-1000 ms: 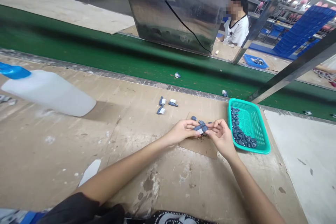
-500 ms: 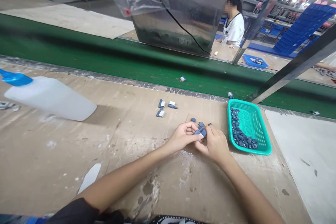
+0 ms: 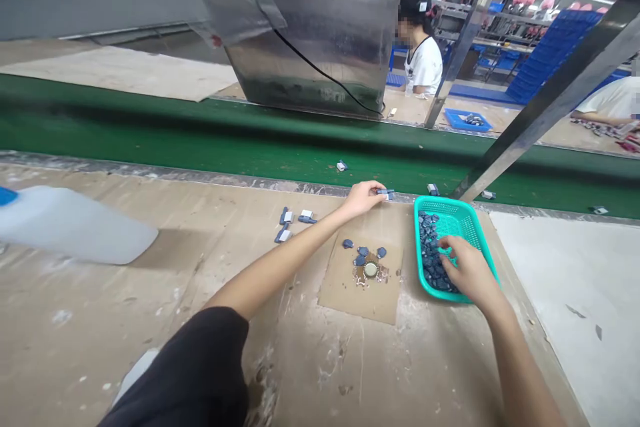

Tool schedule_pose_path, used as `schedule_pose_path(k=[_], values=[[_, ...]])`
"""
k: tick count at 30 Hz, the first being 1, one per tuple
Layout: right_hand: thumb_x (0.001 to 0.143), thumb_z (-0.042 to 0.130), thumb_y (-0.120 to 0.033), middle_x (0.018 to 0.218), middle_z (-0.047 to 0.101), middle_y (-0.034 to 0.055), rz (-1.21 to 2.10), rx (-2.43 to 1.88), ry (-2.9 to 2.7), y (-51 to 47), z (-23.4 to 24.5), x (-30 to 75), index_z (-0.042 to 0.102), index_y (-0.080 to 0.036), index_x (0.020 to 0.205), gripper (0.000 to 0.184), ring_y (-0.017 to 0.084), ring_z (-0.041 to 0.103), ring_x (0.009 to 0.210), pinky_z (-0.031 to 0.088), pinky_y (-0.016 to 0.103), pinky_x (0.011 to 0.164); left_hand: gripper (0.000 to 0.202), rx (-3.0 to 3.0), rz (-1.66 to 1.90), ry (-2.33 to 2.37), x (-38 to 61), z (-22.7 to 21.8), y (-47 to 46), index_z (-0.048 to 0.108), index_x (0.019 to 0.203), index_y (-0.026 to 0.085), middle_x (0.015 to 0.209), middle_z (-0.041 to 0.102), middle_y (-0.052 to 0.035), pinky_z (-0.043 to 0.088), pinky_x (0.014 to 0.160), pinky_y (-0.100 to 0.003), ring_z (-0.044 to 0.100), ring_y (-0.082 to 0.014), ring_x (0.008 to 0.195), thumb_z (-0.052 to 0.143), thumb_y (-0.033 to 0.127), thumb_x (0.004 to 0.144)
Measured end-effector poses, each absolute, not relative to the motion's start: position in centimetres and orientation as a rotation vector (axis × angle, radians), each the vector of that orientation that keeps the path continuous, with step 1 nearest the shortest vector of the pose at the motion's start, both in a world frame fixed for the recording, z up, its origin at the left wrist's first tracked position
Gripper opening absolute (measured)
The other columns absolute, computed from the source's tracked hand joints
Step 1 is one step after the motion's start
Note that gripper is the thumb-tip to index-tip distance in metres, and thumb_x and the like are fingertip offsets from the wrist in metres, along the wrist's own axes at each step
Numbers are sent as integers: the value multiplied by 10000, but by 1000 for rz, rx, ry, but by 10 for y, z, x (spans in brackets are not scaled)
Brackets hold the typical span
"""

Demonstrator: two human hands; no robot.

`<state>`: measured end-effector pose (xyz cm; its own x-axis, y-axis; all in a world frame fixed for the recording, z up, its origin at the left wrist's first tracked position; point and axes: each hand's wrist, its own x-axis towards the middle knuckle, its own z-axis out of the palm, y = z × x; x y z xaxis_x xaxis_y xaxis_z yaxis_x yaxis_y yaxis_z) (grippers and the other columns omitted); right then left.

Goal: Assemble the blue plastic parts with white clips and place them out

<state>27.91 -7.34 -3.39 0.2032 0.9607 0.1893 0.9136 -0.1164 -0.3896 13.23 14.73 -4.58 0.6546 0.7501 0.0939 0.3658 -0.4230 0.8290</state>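
My left hand [image 3: 364,200] is stretched out to the near edge of the green belt. Its fingers pinch a small dark blue and white plastic part [image 3: 386,194]. Over the teal basket [image 3: 487,255] hovers my right hand [image 3: 469,265], thumb and fingers apart, at the small dark blue pieces [image 3: 431,250] inside; no piece shows between the fingertips. Between my arms lies a cardboard square [image 3: 345,290] with a round, crimped bottle cap [image 3: 371,269] and several loose dark pieces [image 3: 382,252] on it. Left of it rest three blue and white parts [image 3: 307,217].
A white squeeze bottle [image 3: 80,225] with a blue top lies on the left. Behind the table runs a green belt [image 3: 280,153] carrying several small parts. A slanted metal post [image 3: 530,127] rises behind the basket. Across the belt sits a person [image 3: 424,63] near a blue tray [image 3: 467,120].
My hands were together over the cardboard, around a blue and white part. They have separated: the left went forward to the belt with a part, the right moved over to the basket.
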Motion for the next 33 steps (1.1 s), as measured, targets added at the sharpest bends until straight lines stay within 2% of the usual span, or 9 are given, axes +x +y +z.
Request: schedule_pose_path(k=[4,7,9,12,17,21,26,29,33], values=[[693,474,-180,687,558,20,333,-2109,-1733,-80,-52,300,515,-196,731,58,173,535,602,417,289,572,249,2116,691,1045,144,-53,183,596,982,155,1055,525,-108,320,905,-322,443,-243,1054,568,211,741],[681,490,-186,657,564,11,343,-2124,-1734,-74,-54,300,523,-199,748,75,170,533,574,403,279,552,237,2084,753,1232,141,-54,207,580,971,152,1167,415,-143,229,948,-407,275,-317,1172,560,162,735],[666,499,-171,688,585,17,358,-2123,-1772,-70,-51,300,533,-194,776,117,174,544,600,399,276,565,155,2020,737,1315,138,-54,222,588,857,125,1098,438,-159,249,917,-420,300,-337,1131,584,135,703],[674,469,-150,728,602,24,412,-2083,-1793,-67,-48,303,549,-178,814,164,166,547,606,404,281,588,99,1909,702,1327,132,-55,235,558,718,119,910,502,-120,314,861,-369,426,-274,980,612,80,645],[751,419,-226,759,625,50,469,-1986,-1556,-69,-50,310,598,-170,766,188,180,579,669,447,329,656,184,1677,702,1158,110,-52,217,538,802,143,733,533,-22,408,751,-291,517,-148,757,605,80,643],[739,527,-372,772,620,52,793,-1673,-1088,-71,-41,306,609,-164,828,241,174,603,667,487,331,650,191,1459,670,961,77,-43,176,534,856,127,754,585,-31,455,712,-262,563,-99,672,595,128,675],[681,642,-342,741,594,32,1028,-1472,-1054,-68,-26,272,610,-178,900,275,146,579,604,484,305,597,247,964,584,739,33,-29,117,552,915,130,834,613,-45,459,774,-246,600,-107,739,549,53,681],[736,583,-309,763,583,41,976,-1495,-1288,-62,-26,241,610,-186,877,189,139,556,581,477,294,548,289,859,509,708,16,-25,88,567,976,123,875,622,-61,452,798,-254,608,-121,763,497,39,709],[806,471,-182,879,575,79,663,-1526,-1838,-51,-35,206,586,-187,905,152,177,558,778,473,324,683,311,837,417,689,2,-28,63,573,1020,106,897,629,-66,437,769,-239,591,-107,746,492,64,723]])
